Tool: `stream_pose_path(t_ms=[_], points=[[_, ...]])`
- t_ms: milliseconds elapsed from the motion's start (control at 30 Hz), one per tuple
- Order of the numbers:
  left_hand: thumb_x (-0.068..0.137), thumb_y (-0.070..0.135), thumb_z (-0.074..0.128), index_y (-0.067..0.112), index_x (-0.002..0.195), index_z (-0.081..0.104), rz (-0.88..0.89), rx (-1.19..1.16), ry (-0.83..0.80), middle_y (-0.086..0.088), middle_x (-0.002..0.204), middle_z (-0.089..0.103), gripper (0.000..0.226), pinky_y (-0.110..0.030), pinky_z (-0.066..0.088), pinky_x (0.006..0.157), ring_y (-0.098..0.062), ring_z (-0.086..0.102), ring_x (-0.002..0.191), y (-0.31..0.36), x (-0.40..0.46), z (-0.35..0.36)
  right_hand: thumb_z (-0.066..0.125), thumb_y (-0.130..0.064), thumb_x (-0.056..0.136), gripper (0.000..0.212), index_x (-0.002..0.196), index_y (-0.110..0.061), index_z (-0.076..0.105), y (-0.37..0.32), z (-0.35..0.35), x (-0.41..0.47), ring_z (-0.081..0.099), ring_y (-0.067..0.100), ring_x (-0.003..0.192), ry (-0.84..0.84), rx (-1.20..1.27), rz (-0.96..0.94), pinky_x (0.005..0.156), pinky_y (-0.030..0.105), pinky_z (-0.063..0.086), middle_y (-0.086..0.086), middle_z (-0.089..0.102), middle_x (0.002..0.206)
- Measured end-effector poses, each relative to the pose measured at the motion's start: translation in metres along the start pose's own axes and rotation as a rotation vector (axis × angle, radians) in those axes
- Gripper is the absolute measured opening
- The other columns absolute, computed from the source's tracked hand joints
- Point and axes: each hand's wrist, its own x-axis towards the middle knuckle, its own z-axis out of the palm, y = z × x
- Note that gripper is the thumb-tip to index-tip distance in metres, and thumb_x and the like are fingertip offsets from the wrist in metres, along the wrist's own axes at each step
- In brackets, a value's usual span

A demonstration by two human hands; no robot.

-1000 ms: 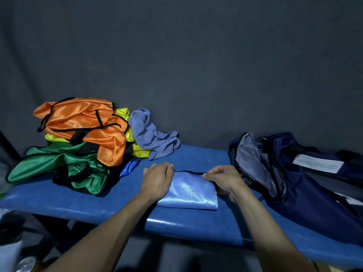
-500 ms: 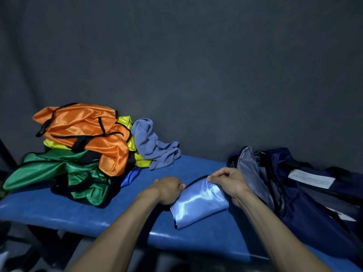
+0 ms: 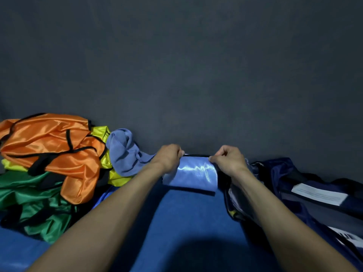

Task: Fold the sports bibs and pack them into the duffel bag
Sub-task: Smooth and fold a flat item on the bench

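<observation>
The person holds a shiny light blue bib (image 3: 196, 173), folded into a small flat bundle. The left hand (image 3: 169, 157) grips its left top corner with curled fingers. The right hand (image 3: 228, 159) pinches its right top corner, fingers curled too. The bib hangs between the two hands, lifted above the blue table (image 3: 186, 216). A thin black trim runs along its top edge.

The dark navy duffel bag (image 3: 306, 195) lies on the table at the right, just beside the bib. Its mouth gapes open near the right arm. A white label (image 3: 319, 194) sits on it.

On the left is a heap of loose bibs. An orange bib (image 3: 51, 150) lies on top, a yellow bib (image 3: 107, 160) peeks out behind it, and a green bib (image 3: 35, 201) is underneath. A dull blue cloth (image 3: 125, 152) slumps at the heap's right side, close to the left hand.
</observation>
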Motion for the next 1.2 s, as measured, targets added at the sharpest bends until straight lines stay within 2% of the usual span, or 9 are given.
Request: stream_pose_path(t_ms=[167, 300, 467, 667, 800, 900, 1000, 1100, 1200], points=[[0.098, 0.020, 0.055, 0.005, 0.076, 0.058, -0.075, 0.039, 0.148, -0.020, 0.090, 0.070, 0.027, -0.037, 0.047, 0.073, -0.039, 0.063, 0.088, -0.001, 0.026, 0.033, 0.057, -0.001, 0.080, 0.017, 0.071, -0.015, 0.059, 0.005, 0.015, 0.024, 0.062, 0.028, 0.082, -0.045, -0.285, -0.023, 0.068, 0.022, 0.040, 0.009, 0.070, 0.086], [0.097, 0.027, 0.063, 0.013, 0.066, 0.058, -0.133, -0.150, 0.276, -0.006, 0.068, 0.066, 0.034, -0.034, 0.046, 0.064, -0.026, 0.061, 0.070, -0.018, 0.021, 0.055, 0.055, -0.002, 0.084, 0.012, 0.084, -0.011, 0.064, 0.010, 0.028, 0.032, 0.063, 0.033, 0.091, -0.039, -0.334, -0.020, 0.075, 0.026, 0.046, 0.014, 0.066, 0.098], [0.103, 0.036, 0.054, 0.013, 0.057, 0.040, -0.135, -0.197, 0.145, 0.001, 0.052, 0.045, 0.053, -0.033, 0.028, 0.055, -0.020, 0.046, 0.055, -0.033, 0.027, 0.057, 0.059, -0.004, 0.082, 0.015, 0.094, -0.006, 0.068, 0.014, 0.029, 0.039, 0.065, 0.034, 0.096, -0.088, -0.435, -0.041, 0.079, 0.030, 0.052, 0.015, 0.067, 0.102], [0.101, 0.040, 0.057, 0.027, 0.095, 0.065, 0.116, -0.253, -0.031, 0.009, 0.086, 0.069, 0.017, -0.024, 0.047, 0.074, -0.006, 0.061, 0.078, -0.055, 0.016, 0.038, 0.052, 0.001, 0.083, 0.018, 0.095, -0.004, 0.064, 0.014, 0.031, 0.035, 0.064, 0.036, 0.098, -0.110, -0.490, -0.064, 0.074, 0.030, 0.051, 0.016, 0.066, 0.101], [0.102, 0.040, 0.056, 0.020, 0.078, 0.059, 0.119, -0.162, -0.102, 0.006, 0.073, 0.061, 0.031, -0.024, 0.042, 0.066, -0.005, 0.052, 0.066, -0.053, 0.017, 0.038, 0.051, -0.001, 0.087, 0.017, 0.099, -0.004, 0.062, 0.014, 0.034, 0.031, 0.063, 0.040, 0.106, -0.087, -0.529, -0.086, 0.083, 0.037, 0.052, 0.021, 0.066, 0.110], [0.105, 0.036, 0.050, 0.014, 0.068, 0.047, 0.100, -0.031, -0.063, -0.002, 0.076, 0.056, 0.043, -0.033, 0.038, 0.069, -0.016, 0.051, 0.072, -0.047, 0.020, 0.041, 0.051, -0.001, 0.089, 0.020, 0.105, 0.000, 0.061, 0.013, 0.036, 0.028, 0.062, 0.042, 0.110, -0.075, -0.556, -0.101, 0.088, 0.040, 0.051, 0.023, 0.065, 0.116], [0.105, 0.036, 0.049, 0.006, 0.069, 0.054, 0.070, 0.061, 0.022, -0.011, 0.082, 0.063, 0.047, -0.036, 0.039, 0.071, -0.028, 0.056, 0.079, -0.044, 0.022, 0.044, 0.049, 0.001, 0.089, 0.018, 0.104, 0.000, 0.060, 0.013, 0.039, 0.025, 0.061, 0.042, 0.110, -0.082, -0.585, -0.117, 0.088, 0.041, 0.051, 0.023, 0.064, 0.117], [0.100, 0.046, 0.054, 0.011, 0.060, 0.051, -0.060, 0.028, 0.104, -0.005, 0.069, 0.061, 0.053, -0.035, 0.044, 0.065, -0.027, 0.057, 0.070, -0.044, 0.020, 0.048, 0.048, 0.003, 0.090, 0.020, 0.108, 0.000, 0.059, 0.014, 0.043, 0.021, 0.060, 0.041, 0.112, -0.080, -0.623, -0.129, 0.087, 0.042, 0.051, 0.021, 0.062, 0.119], [0.098, 0.049, 0.056, 0.013, 0.058, 0.044, -0.191, -0.126, 0.058, 0.002, 0.054, 0.048, 0.056, -0.031, 0.036, 0.058, -0.021, 0.048, 0.059, -0.046, 0.022, 0.051, 0.049, 0.004, 0.091, 0.026, 0.116, 0.000, 0.055, 0.016, 0.047, 0.018, 0.059, 0.040, 0.115, -0.086, -0.663, -0.148, 0.088, 0.043, 0.050, 0.020, 0.058, 0.123]])
